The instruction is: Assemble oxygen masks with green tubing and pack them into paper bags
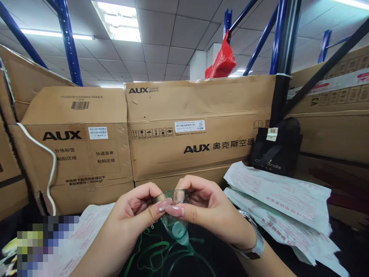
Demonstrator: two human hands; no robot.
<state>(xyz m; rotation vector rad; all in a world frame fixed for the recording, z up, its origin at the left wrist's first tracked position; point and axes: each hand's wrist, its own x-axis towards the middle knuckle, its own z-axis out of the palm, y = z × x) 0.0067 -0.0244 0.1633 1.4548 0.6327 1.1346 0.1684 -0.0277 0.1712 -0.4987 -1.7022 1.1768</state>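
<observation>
A clear green oxygen mask point(178, 229) hangs at the lower middle of the view, its narrow connector end pointing down. My left hand point(140, 211) pinches its upper edge between thumb and fingers. From the other side, my right hand point(201, 207) grips the same edge, and the two thumbs meet in front of it. My fingers cover part of the mask's upper section. Below, a green strap point(157, 245) and loops of thin clear tubing point(206, 262) trail over a dark surface. A watch with a metal mesh band point(253, 234) is on my right wrist.
Printed white packets point(276, 192) lie stacked on the right, and another packet point(77, 238) lies on the left. AUX cardboard boxes point(201, 107) wall off the back. A black bag point(275, 150) stands at the right by a rack post. A white cable point(53, 165) hangs at left.
</observation>
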